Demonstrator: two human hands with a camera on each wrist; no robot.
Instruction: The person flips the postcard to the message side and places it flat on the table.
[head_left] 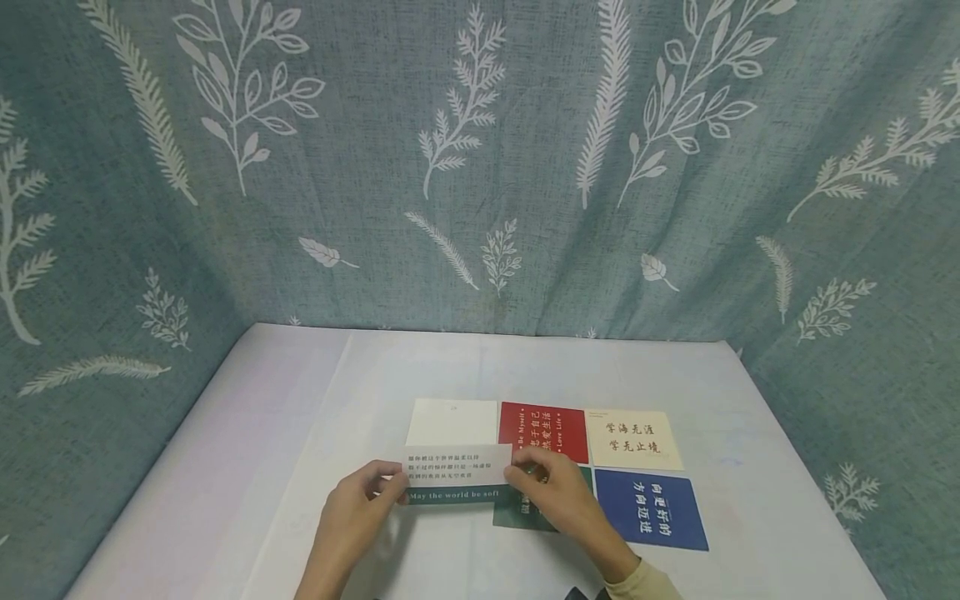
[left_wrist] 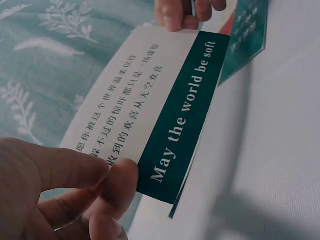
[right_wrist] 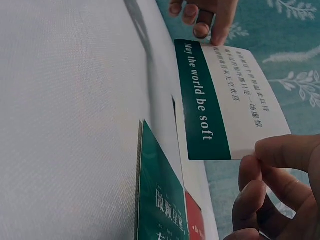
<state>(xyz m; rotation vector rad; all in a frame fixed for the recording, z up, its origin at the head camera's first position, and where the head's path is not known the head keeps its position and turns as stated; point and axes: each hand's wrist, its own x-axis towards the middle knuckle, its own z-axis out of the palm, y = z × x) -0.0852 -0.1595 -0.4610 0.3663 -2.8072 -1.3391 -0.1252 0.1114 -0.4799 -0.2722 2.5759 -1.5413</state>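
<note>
Both hands hold a white postcard (head_left: 459, 465) with a dark green lower band reading "May the world be soft". My left hand (head_left: 358, 504) pinches its left end between thumb and fingers, as the left wrist view shows up close on the card (left_wrist: 145, 95). The opposite end is pinched by my right hand (head_left: 564, 498), its thumb on the printed face (right_wrist: 235, 115). The card is raised over the table, tilted toward me. Below the right hand, partly hidden by it, lies a green card (head_left: 513, 515).
Behind the held card lie a plain off-white card (head_left: 453, 422) and a red card (head_left: 543, 417). A cream card (head_left: 636, 440) and a blue card (head_left: 651, 508) lie farther right on the white table (head_left: 330, 467). Leaf-patterned green curtains (head_left: 375, 150) surround the table.
</note>
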